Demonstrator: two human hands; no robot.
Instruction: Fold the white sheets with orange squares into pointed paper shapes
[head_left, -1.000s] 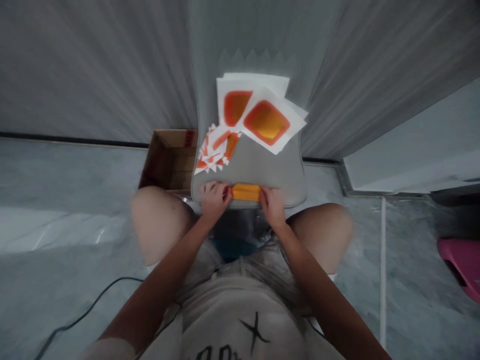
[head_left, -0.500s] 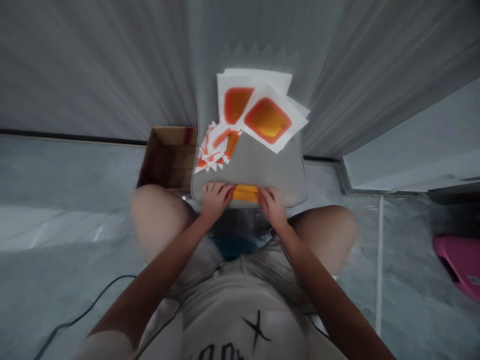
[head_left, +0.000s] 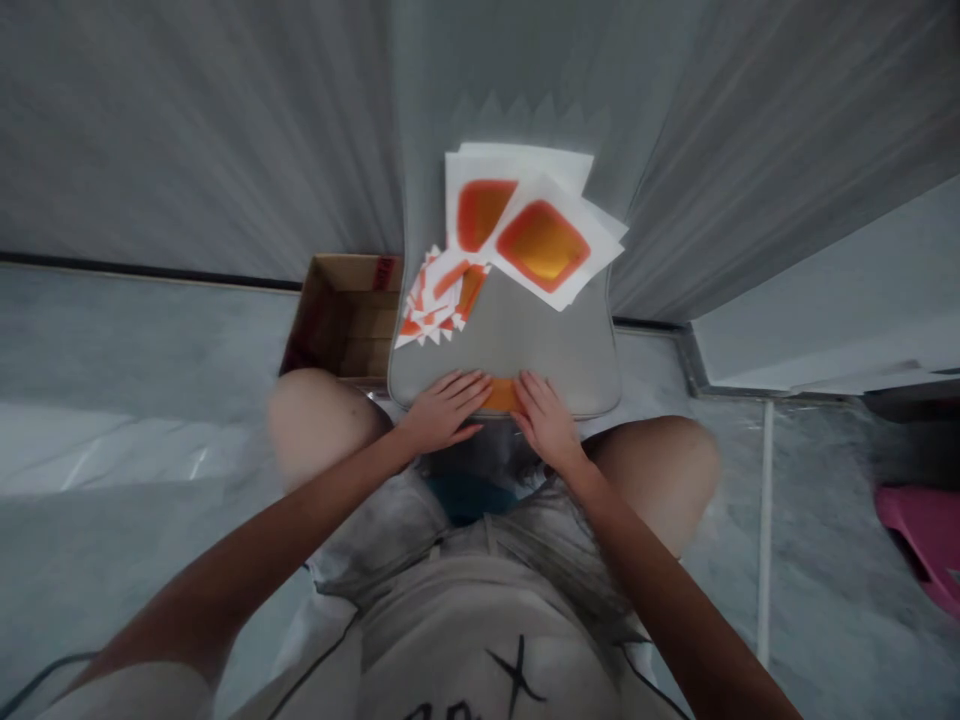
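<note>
My left hand (head_left: 442,410) lies flat on the grey padded seat (head_left: 540,355), its fingertips over the left end of an orange strip (head_left: 501,395). My right hand (head_left: 546,422) presses on the strip's right end, so only its middle shows. Farther up the seat lie white sheets (head_left: 517,165) printed with orange diamond shapes, one sheet (head_left: 551,240) overlapping another. Left of them is a heap of white and orange cut scraps (head_left: 433,300) with zigzag edges, out of reach of both hands.
An open cardboard box (head_left: 345,320) stands left of the seat. My knees (head_left: 319,425) flank it, above a pale stone floor. Grey fabric (head_left: 210,130) hangs behind. A pink plastic object (head_left: 926,540) sits at the far right, and a dark cable (head_left: 45,675) crosses the lower left corner.
Both hands have slid inward and flattened over the orange strip, leaving less of it visible. My left hand now lies more sideways. The view has shifted slightly.
</note>
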